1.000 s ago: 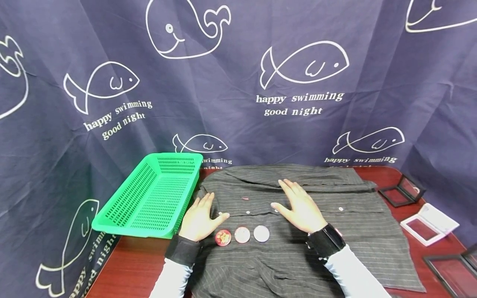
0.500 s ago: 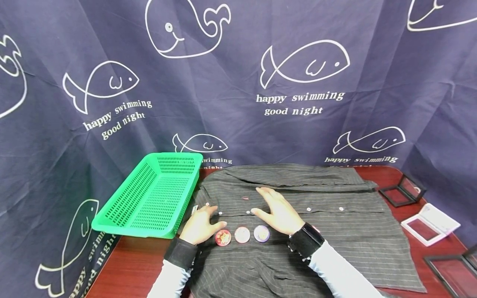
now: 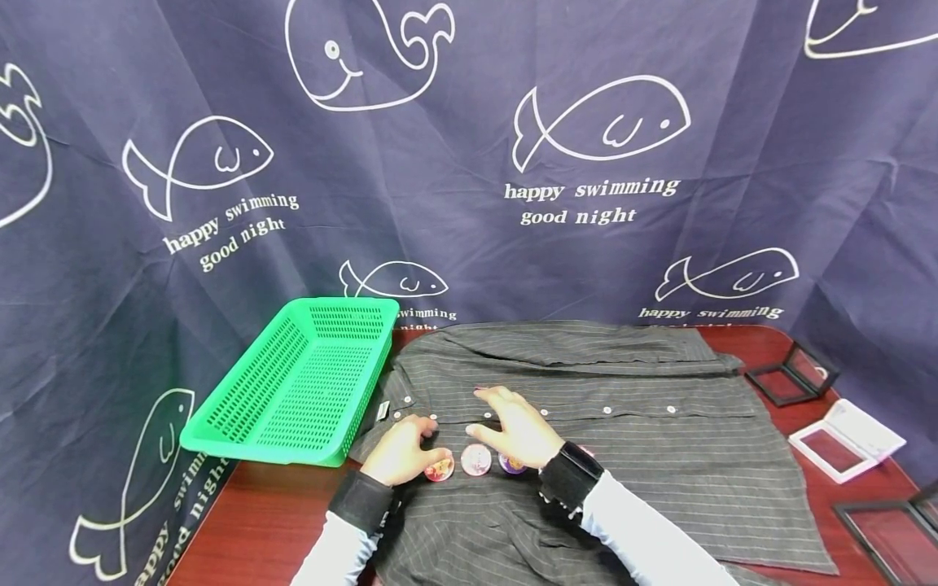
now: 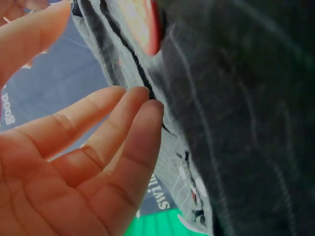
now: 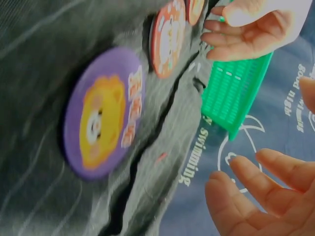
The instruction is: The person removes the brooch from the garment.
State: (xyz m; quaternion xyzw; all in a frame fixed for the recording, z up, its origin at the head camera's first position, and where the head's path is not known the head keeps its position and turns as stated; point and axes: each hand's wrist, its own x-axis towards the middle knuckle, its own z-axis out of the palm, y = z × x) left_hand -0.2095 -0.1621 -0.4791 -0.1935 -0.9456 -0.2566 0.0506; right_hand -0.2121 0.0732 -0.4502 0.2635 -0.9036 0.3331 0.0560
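Note:
A dark pinstriped shirt [image 3: 681,472] lies spread over the table, with a row of white buttons along its placket. Three round pin badges stand in a row on it: a red one [image 3: 443,470], a red-and-white one [image 3: 476,460] and a purple one [image 3: 509,465] with a yellow animal face. My left hand [image 3: 403,452] hovers by the red badge, its fingers relaxed and its thumb overlapping that badge in the head view; contact cannot be told. My right hand [image 3: 522,427], fingers loosely extended, is above the purple badge and partly hides it. Neither hand holds anything.
A green plastic basket [image 3: 352,407] stands left of the shirt on the reddish table [image 3: 252,505]. Along the right side are a black folding frame [image 3: 780,399], a white one [image 3: 813,458] and another dark frame [image 3: 865,533]. A blue fish-print curtain [image 3: 469,179] hangs behind.
My right hand has moved left and toward me, from over the placket to the purple badge. My left hand has shifted slightly right, its thumb now over the red badge. The badges have not moved.

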